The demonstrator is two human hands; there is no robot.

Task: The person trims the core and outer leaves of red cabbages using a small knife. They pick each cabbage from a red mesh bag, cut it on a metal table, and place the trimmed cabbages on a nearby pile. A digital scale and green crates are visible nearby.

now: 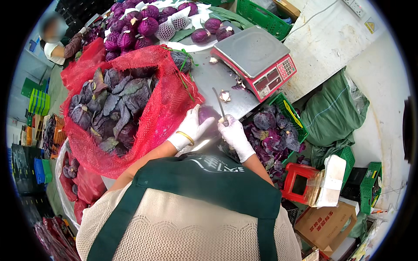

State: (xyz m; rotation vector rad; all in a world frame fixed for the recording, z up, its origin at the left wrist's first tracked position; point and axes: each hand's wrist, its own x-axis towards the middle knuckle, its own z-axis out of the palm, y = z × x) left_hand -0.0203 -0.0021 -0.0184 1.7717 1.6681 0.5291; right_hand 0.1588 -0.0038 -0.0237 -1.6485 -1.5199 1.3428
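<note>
My gloved left hand holds a red cabbage at the near edge of the steel table. In my gloved right hand is a knife, its blade pointing up and away from me beside the cabbage. A pale piece, perhaps cut stem, shows by the right thumb. Just beyond the blade lies a cut cabbage stem end. Left of my hands, an open red mesh sack holds several dark, untrimmed cabbages with loose outer leaves.
A digital scale stands at the table's right. Trimmed red cabbages are piled at the back. Below my right hand, a green crate holds discarded leaves. A co-worker stands at far left. Cardboard box lies lower right.
</note>
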